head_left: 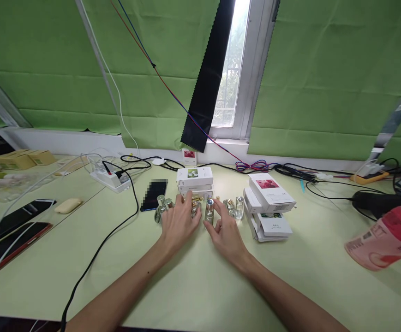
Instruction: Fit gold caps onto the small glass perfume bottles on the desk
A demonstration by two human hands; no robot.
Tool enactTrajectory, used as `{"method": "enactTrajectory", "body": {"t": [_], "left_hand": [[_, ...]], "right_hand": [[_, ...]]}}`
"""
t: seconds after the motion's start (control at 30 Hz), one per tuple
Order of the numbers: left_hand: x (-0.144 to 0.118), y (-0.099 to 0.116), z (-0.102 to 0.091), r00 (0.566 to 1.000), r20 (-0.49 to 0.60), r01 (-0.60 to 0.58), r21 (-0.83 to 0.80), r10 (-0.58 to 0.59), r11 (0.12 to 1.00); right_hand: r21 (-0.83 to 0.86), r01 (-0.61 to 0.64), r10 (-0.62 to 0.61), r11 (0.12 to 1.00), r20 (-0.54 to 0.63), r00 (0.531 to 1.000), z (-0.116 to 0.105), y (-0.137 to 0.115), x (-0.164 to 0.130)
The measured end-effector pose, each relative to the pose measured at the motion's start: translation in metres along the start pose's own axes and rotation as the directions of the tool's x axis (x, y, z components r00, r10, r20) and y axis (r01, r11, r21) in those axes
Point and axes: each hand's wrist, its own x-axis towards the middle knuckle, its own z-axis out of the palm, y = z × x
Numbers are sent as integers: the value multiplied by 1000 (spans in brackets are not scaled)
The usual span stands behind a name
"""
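Observation:
Several small glass perfume bottles (239,207) stand and lie in a row on the pale green table (193,286). My left hand (180,221) rests flat over the bottles at the row's left-middle, fingers spread. My right hand (225,232) is beside it, with thumb and fingers around one upright silver-capped bottle (209,210). Just behind the bottles lies a stack of white boxes (194,178). To the right is a second, fanned pile of white boxes (269,203) with flower pictures.
A dark phone (154,194) lies left of the bottles, a black cable (96,251) crossing the table beside it. A white power strip (110,177), more phones (11,220) far left, a pink bottle (387,236) lying at right, tangled cables (290,169) along the green-curtained window wall.

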Motion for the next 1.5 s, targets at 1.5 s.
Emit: {"method": "enactTrajectory", "body": {"t": [1.5], "left_hand": [[1, -4, 29, 910, -318, -410, -608, 265, 680]], "right_hand": [[35, 34, -35, 999, 18, 999, 2, 7, 0]]}}
